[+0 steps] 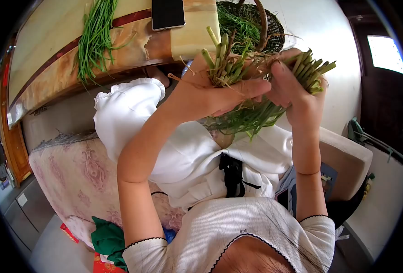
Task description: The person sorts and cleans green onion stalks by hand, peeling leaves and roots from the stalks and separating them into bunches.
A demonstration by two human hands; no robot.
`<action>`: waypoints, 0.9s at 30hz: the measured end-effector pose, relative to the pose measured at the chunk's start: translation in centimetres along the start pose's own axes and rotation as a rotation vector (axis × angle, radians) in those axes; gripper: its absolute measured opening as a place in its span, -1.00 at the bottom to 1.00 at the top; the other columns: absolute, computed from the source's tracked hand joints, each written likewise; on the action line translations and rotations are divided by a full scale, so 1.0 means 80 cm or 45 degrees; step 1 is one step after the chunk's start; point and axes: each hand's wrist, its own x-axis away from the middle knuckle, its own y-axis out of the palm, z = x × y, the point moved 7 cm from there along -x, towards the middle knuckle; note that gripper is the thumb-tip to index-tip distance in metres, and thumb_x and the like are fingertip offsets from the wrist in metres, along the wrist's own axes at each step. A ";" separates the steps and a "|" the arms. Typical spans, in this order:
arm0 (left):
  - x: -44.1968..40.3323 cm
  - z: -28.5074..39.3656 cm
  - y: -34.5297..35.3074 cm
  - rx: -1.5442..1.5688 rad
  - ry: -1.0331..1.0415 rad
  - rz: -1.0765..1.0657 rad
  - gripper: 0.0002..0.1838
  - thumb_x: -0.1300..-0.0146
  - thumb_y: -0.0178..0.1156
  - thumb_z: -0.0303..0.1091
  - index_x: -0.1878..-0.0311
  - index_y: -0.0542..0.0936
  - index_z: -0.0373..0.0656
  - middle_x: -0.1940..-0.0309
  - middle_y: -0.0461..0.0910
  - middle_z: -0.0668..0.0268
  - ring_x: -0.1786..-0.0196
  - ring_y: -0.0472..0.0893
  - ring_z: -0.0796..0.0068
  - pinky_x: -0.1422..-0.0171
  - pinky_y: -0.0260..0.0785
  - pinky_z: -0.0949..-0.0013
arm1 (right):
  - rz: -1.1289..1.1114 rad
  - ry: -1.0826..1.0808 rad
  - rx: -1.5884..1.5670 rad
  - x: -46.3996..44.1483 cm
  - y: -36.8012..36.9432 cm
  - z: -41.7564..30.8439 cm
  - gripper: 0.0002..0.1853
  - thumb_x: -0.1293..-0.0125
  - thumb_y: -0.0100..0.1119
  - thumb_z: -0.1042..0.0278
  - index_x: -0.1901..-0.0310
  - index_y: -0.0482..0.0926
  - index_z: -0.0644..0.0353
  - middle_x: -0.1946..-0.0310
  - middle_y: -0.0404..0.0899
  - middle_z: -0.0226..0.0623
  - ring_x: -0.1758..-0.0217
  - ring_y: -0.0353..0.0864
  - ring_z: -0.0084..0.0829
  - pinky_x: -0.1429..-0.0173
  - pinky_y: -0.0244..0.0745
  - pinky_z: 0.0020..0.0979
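Note:
My left hand (199, 95) is closed around a bunch of long greens (226, 68), with pale cut stem ends pointing up past the thumb. In my right hand (294, 93) is a second bunch of greens (308, 70), its thick stem ends sticking out to the upper right. The two hands are close together over my lap, thumbs facing each other. Dry brown strands (256, 61) run between the bunches. Green leaves (251, 117) hang below both hands; which bunch they belong to, I cannot tell.
A marble-patterned table (192, 38) stands ahead, holding loose long greens (94, 41) that droop over its edge and a phone (168, 13). Beyond my hands is a wicker basket (274, 34) with more greens. I sit on a patterned sofa (88, 166).

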 end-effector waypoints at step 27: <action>0.007 -0.005 -0.003 -0.050 0.032 -0.064 -0.64 0.22 0.27 -0.50 0.29 0.38 -0.20 0.72 0.35 0.51 0.77 0.22 0.80 0.76 -0.02 0.71 | -0.112 -0.118 0.007 0.002 0.008 0.012 -0.91 -0.02 0.05 0.49 0.47 0.40 0.33 0.70 0.38 -0.41 0.68 0.32 -0.69 0.63 0.18 -0.70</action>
